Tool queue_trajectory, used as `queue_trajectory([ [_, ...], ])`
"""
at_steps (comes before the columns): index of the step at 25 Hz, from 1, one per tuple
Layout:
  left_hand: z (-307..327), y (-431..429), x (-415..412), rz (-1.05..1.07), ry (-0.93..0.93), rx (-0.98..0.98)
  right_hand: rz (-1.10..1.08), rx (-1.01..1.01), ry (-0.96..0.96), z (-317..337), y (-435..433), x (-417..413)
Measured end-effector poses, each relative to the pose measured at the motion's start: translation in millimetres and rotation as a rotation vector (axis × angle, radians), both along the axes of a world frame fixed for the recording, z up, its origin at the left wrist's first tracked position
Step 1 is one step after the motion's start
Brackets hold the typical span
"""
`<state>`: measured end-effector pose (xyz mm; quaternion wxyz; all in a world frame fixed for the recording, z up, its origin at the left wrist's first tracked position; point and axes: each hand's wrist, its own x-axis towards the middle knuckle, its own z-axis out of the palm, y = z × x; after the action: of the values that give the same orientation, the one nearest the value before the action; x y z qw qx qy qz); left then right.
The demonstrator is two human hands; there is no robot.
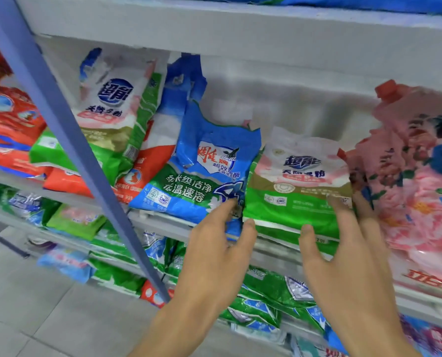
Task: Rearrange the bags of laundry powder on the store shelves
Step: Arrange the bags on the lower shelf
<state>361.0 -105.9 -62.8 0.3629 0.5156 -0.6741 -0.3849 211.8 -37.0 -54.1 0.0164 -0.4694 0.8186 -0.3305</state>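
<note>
- The left hand (214, 256) reaches up to the middle shelf with its fingers fairly straight and spread. It grips nothing. The forefinger lies along the seam between two bags and the thumb tip touches the lower left corner of the small white, pink and green bag (298, 186).
- The right hand (348, 256) is also open-fingered. Its thumb tip rests on the bottom edge of the same bag and its straight fingers lie against the bag's lower right front.
- That small bag of laundry powder stands upright at the front of the middle shelf, between the two hands. It sits on flat green packs (315, 243) lying under it.
- Just to its left, and touching it, a blue and green bag (193, 181) leans tilted with its top tipped to the left.
- To its right, a large pink flowered bag (418, 191) stands with its crumpled edge against the right hand's fingers.
- Below the hands, the lower shelf holds a loose heap of green and blue packs (269, 295).
- A blue upright post (60, 140) runs slantwise across the left of the view, in front of the shelves.
- Behind the blue and green bag, an orange-red bag (147, 166) leans. A tall white and green bag (111, 109) leans against it further back.
- Beyond the post, the next bay holds red bags (8, 119) stacked flat, with green packs beneath them.
- A grey upper shelf board (214, 27) spans the top of the view.
- Pale floor tiles (34, 310) show at the lower left.
</note>
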Motion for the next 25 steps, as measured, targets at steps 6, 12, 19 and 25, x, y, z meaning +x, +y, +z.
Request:
queue_trajectory([
  [6,9.8,19.4,70.0,0.199,-0.151,0.0,0.115,0.134,0.072,14.4,-5.8,25.4],
  [12,7.7,7.0,169.3,0.408,-0.123,0.014,0.369,-0.002,-0.082,22.2,-14.0,108.9],
  [19,28.2,-84.0,250.3,0.456,0.043,-0.107,0.459,-0.084,-0.208,15.9,-56.6,263.0],
  [25,59.5,-175.2,260.5,0.26,-0.002,-0.201,0.356,0.02,-0.231,25.0,-98.7,337.5],
])
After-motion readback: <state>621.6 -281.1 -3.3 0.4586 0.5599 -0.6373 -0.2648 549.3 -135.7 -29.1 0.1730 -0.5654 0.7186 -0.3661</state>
